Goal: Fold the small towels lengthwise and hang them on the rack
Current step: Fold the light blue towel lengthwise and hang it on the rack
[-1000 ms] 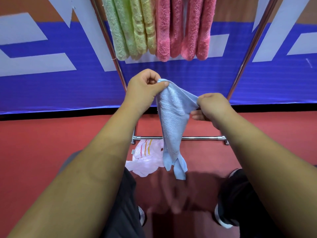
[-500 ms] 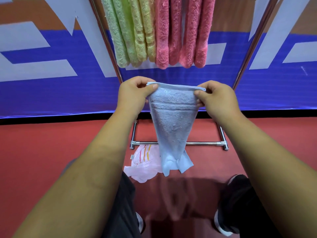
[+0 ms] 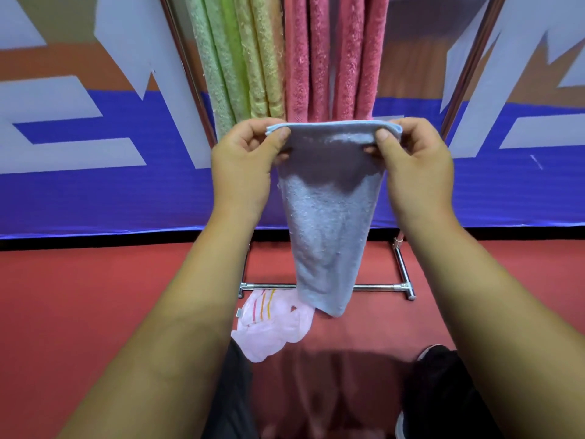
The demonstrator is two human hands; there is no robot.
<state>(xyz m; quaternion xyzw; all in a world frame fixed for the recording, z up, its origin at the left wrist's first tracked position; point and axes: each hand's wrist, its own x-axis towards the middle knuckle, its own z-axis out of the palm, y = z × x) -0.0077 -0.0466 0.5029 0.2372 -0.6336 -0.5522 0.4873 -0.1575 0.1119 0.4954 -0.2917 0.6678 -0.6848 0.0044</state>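
Blue towel point(image 3: 329, 223) held up by 2 hands in front of the rack point(image 3: 376, 287)
Left hand point(image 3: 243, 166) pinches its top left corner, right hand point(image 3: 418, 166) its top right; the towel hangs down, tapering; green towels point(image 3: 234, 58) and pink towels point(image 3: 335, 58) hang on the rack behind; a pale pink cloth point(image 3: 272, 327) lies on the floor below.

The left hand point(image 3: 243, 166) and right hand point(image 3: 414, 166) have drawn apart and risen toward the upper centre of the frame, pulling taut and level the top edge of the blue towel point(image 3: 329, 223). Its two loose bottom corners now hang as one tapered tip, apparently folded double.
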